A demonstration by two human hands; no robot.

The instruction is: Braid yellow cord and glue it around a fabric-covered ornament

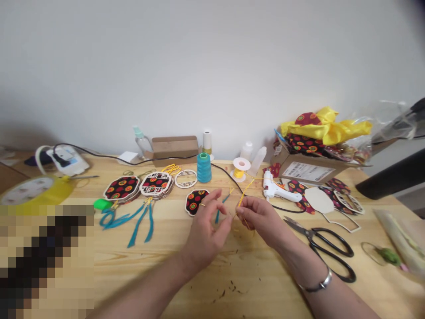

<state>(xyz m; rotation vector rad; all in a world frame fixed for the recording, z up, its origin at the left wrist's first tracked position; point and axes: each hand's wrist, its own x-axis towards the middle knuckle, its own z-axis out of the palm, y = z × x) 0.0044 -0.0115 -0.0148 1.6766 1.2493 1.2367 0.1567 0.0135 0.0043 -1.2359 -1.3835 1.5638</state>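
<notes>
From where I stand, the left hand [209,226] is loosely curved and partly open, thumb and fingertips close together; I can't tell whether a thin strand runs between them. The right hand [262,219] is closed in a pinch, thumb against fingers, on a thin twisted yellow cord [244,195], which rises past the fingertips and leans away toward the back, with loose ends dangling under the grip.

Only a narrow gap separates the hands. Between the forearms, a broad stretch of pale wooden table [199,301] lies open, just a few dark scraps scattered over it. Left of the left forearm the wood is open too, up to the trailing teal ribbons [134,230].

Ahead, room is tighter. A black-and-red patterned fabric piece with a pale scalloped edge [193,203] sits just beyond the left fingers, partly covered by them. A slim teal tassel [218,214] lies past the gap, and a teal cone of thread [204,168] stands farther back, short of the plain pale wall [212,75].

On the right hand's outer side, large black-handled metal scissors [311,233] lie close along the forearm, handles toward the bracelet. Beyond them, a white glue gun [279,191] limits the space farther from the hand.
</notes>
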